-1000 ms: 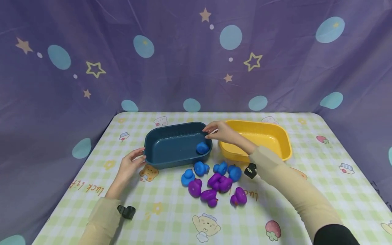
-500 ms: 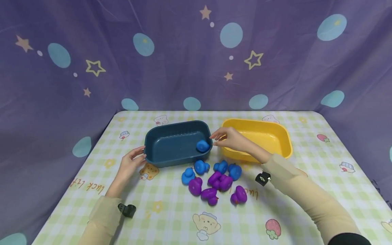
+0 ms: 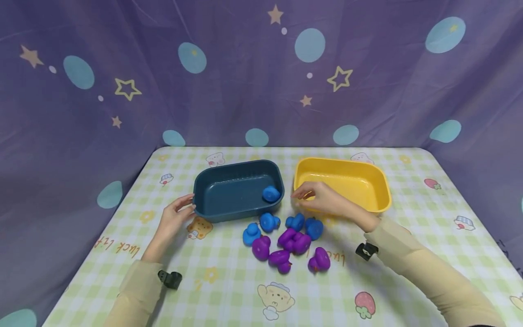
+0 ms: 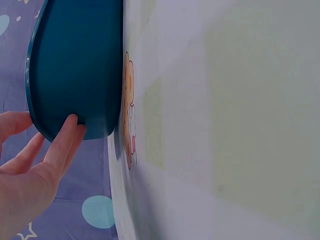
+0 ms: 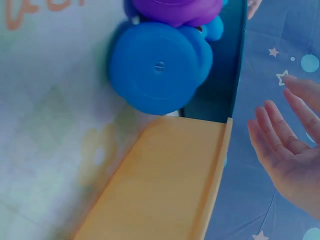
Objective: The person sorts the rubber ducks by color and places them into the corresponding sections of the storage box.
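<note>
One blue duck (image 3: pixel 270 194) sits inside the teal basin (image 3: pixel 229 197), at its right end. Left hand (image 3: pixel 172 218): at the basin's left end, fingers spread, loosely bent; in the left wrist view fingertips rest on the outer wall and rim, not wrapped round it. Left forearm angles up and inward from the near edge. Right hand (image 3: pixel 320 196): over the near-left corner of the yellow basin (image 3: pixel 367 184), palm side toward the left; fingers apart, slightly bent, gripping nothing. Right forearm reaches in diagonally from lower right. Near side of basins: four further blue ducks (image 3: pixel 268 222), then purple ducks (image 3: pixel 319 260) clustered closer to the person, one lying a little apart at right. Beneath: checked tablecloth (image 3: pixel 229 304). Behind: purple curtain (image 3: pixel 245 91), stars and ovals.
</note>
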The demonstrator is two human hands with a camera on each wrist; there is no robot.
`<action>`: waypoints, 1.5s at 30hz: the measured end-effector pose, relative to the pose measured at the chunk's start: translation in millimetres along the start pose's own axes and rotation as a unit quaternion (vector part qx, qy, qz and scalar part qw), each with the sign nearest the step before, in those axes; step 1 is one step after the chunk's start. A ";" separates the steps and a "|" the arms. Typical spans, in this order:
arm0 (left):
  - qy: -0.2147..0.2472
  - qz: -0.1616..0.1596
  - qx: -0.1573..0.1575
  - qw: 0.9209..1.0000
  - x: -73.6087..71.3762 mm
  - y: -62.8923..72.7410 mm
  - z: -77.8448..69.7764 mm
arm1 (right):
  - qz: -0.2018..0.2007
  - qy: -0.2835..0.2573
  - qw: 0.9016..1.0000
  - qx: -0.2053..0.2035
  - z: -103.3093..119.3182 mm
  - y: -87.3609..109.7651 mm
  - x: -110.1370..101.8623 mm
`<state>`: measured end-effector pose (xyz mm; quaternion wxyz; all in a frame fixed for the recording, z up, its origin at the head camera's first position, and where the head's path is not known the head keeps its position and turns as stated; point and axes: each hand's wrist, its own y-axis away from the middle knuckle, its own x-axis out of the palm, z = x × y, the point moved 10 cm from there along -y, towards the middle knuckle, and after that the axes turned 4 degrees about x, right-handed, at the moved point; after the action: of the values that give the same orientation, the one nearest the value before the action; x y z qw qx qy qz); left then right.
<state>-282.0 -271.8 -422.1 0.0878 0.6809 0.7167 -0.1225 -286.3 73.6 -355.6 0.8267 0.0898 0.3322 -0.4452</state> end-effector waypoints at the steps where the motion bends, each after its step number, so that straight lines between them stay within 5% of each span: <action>1: 0.000 0.000 0.000 1.000 -0.1 -0.4 0.3 | 0.001 0.001 1.000 -0.002 -0.1 2.2 0.3; 29: 0.010 0.001 0.003 1.000 1.2 1.4 -3.0 | 0.055 -0.034 0.998 0.027 -24.2 43.3 15.6; 45: 0.012 -0.001 -0.003 1.000 0.9 1.9 -1.8 | 0.051 0.036 0.998 -0.010 -28.3 55.0 19.2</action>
<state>-280.1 -270.3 -420.7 0.0812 0.6813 0.7188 -0.1123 -248.5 105.5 -397.3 0.8368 0.1145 0.3612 -0.3953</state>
